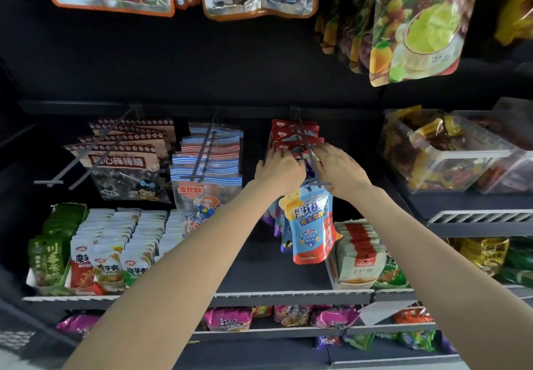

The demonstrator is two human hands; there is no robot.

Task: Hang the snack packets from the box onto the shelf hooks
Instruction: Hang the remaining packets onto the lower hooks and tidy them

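Head view: our left hand [281, 172] and right hand [336, 169] curl fingers around red foil snack packets [298, 136] far along a dark metal shelf hook [307, 153]. Just near of them, a blue juice-gummy pouch [310, 225] hangs at the hook's tip and could be nudged off if we tug the packets forward.

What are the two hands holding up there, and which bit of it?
Both the left hand and the right hand hold the red packets by their top edges on the right hook. The exact finger grip cannot be told. The blue packet just hangs.
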